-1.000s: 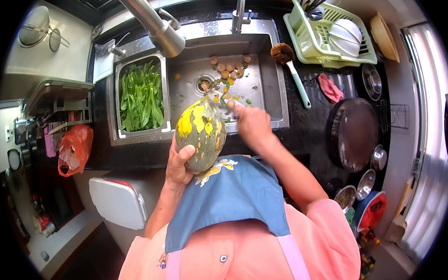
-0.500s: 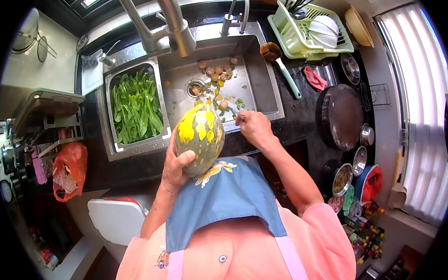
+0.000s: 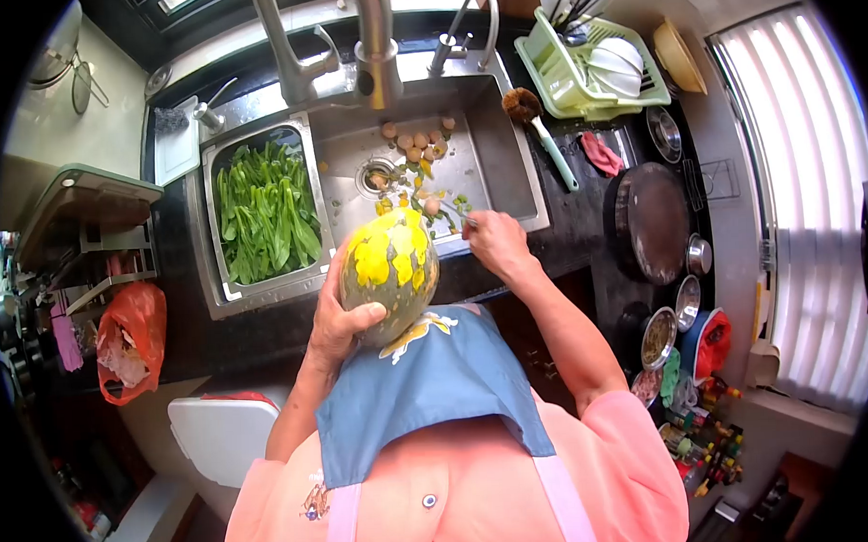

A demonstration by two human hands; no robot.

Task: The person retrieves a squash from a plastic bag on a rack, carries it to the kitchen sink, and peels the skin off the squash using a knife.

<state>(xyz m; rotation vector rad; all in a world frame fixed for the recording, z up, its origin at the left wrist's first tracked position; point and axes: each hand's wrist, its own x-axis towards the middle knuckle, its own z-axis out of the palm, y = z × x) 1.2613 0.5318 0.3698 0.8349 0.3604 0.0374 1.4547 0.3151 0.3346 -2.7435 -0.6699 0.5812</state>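
My left hand [image 3: 346, 307] is wrapped round the left side of a green pumpkin [image 3: 376, 297], thumb across its lower part. Bright yellow patches show on the pumpkin's upper side where skin is gone. It is tilted over the sink's front edge, close to the blue apron [image 3: 428, 386]. To its right, my right hand [image 3: 500, 245] is closed on a thin metal tool [image 3: 468, 219], apart from the pumpkin; whether it is a knife or a peeler I cannot tell. Peel scraps [image 3: 424, 166] and several round, pale brownish pieces [image 3: 420, 141] lie in the sink [image 3: 492, 164] beyond.
Leafy greens [image 3: 265, 210] fill the left basin. Faucets [image 3: 377, 58] overhang the sink's back. On the right are a brush [image 3: 552, 152], a dish rack [image 3: 580, 84], a pink cloth [image 3: 600, 154], a round dark board [image 3: 654, 225] and metal bowls [image 3: 659, 338]. A red bag [image 3: 135, 334] hangs at left.
The pumpkin has turned slightly in my left hand, so its yellow patches face more toward me. My right hand has shifted slightly, still holding the tool. The view has moved a little.
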